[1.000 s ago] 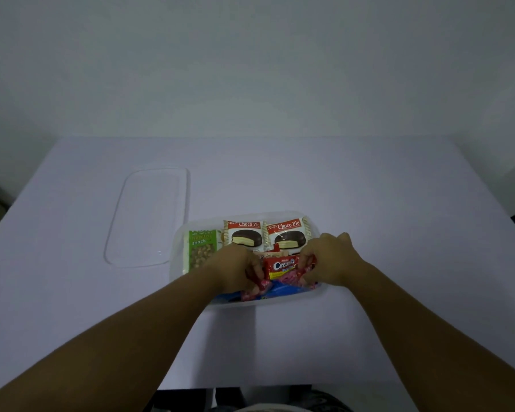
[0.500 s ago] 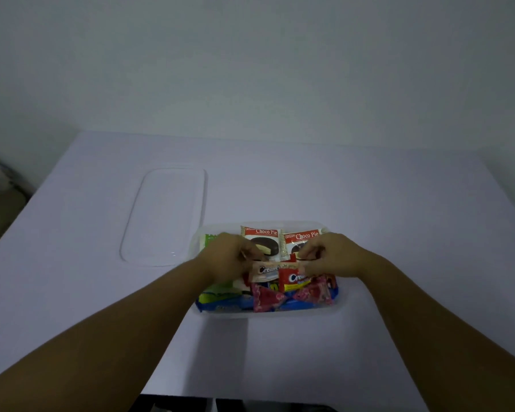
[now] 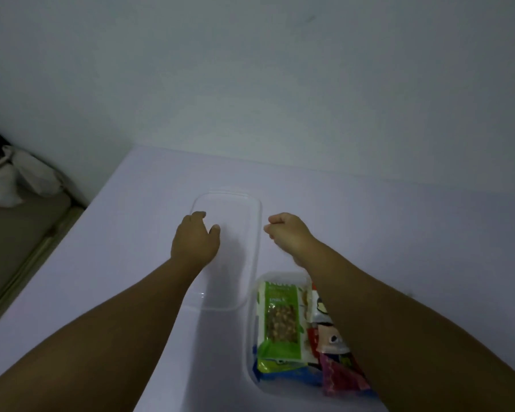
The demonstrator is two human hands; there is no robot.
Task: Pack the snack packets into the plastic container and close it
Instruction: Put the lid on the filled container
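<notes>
Head view: left hand (image 3: 194,243) lies palm down on the clear lid (image 3: 229,254), fingers (image 3: 199,216) curled at its left edge, gripping nothing that I can see. Right hand (image 3: 289,233) just right of lid, fingers loosely curled, empty. Container (image 3: 252,331) with snack packets (image 3: 280,319) sits on the surface (image 3: 399,233), under the right forearm, uncovered

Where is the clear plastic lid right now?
The clear plastic lid lies flat on the white table, between both hands, just beyond and left of the clear plastic container.
</notes>
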